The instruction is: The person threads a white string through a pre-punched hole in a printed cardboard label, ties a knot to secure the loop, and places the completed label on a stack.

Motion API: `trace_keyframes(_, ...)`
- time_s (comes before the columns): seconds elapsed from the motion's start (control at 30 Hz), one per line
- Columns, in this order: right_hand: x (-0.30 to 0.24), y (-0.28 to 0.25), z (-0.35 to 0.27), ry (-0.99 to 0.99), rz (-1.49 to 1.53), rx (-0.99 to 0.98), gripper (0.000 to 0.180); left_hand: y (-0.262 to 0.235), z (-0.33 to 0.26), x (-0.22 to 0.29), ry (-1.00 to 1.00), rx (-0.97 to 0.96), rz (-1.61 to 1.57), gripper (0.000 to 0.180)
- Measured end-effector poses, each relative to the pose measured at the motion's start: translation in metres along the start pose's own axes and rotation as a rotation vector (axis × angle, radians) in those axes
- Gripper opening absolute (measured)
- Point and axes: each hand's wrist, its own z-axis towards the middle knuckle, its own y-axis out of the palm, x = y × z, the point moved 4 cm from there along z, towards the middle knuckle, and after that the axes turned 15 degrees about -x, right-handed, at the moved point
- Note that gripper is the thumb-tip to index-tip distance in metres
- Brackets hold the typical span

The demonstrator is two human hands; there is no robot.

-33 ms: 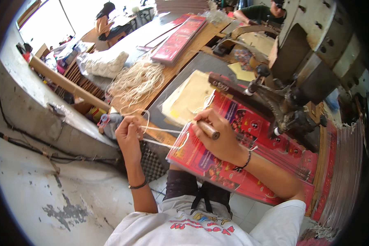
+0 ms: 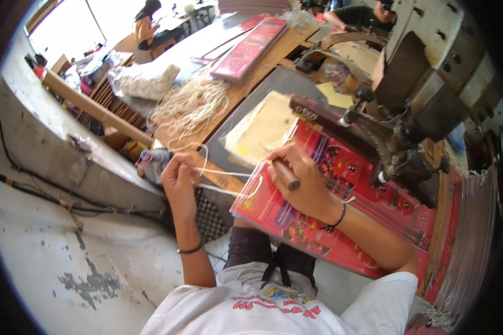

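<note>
My left hand [image 2: 179,174] is closed in a pinch on a white cord [image 2: 221,172]. Two strands run from it to the left end of a stack of red printed sheets [image 2: 276,215] in clear plastic, where the cord loops over the top. In my right hand [image 2: 302,178] is a wooden-handled tool [image 2: 286,174], its thick round handle pointing toward me. The tool's tip is hidden, so I cannot tell its kind. That hand rests over the stack near its left end. The stack hangs partly past the table's near edge, above my lap.
A pile of loose white cord [image 2: 193,106] lies on the wooden table beside cream sheets [image 2: 260,128]. Dark metal machine parts [image 2: 385,134] stand over the red sheets. More stacked sheets [image 2: 466,234] rise at right. A red pack [image 2: 250,51] lies farther back; two people sit beyond.
The whole view has shifted slightly. Both hands, the cord and the tool keep nearly the same places relative to the red stack.
</note>
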Motion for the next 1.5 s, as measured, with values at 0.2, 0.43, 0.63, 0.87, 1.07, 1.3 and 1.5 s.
trace_keyframes(0.2, 0.001, 0.002, 0.002, -0.095, -0.284, 0.067, 0.035, 0.036, -0.020, 0.021, 0.056, -0.144, 0.064, 0.014)
trace_keyframes(0.43, -0.040, 0.014, -0.012, -0.155, 0.113, -0.176, 0.027, 0.094, -0.019, 0.045, 0.097, -0.456, 0.203, 0.012)
trace_keyframes(0.63, -0.025, 0.016, -0.012, -0.072, 0.081, -0.118, 0.022, 0.097, -0.023, 0.035, -0.092, -0.539, 0.324, 0.018)
trace_keyframes(0.87, -0.029, 0.010, -0.012, -0.153, -0.045, 0.075, 0.019, 0.090, -0.022, 0.022, 0.054, -0.533, -0.246, 0.017)
trace_keyframes(1.07, -0.029, 0.014, -0.016, -0.245, 0.101, 0.037, 0.022, 0.100, -0.020, 0.025, 0.246, -0.316, -0.064, 0.015)
trace_keyframes(1.3, -0.025, 0.006, -0.015, -0.203, 0.117, 0.084, 0.026, 0.094, -0.019, 0.021, 0.170, -0.128, -0.086, 0.024)
trace_keyframes(1.5, -0.013, 0.010, -0.015, -0.187, 0.245, 0.140, 0.026, 0.100, -0.026, 0.027, 0.083, -0.181, 0.091, 0.023)
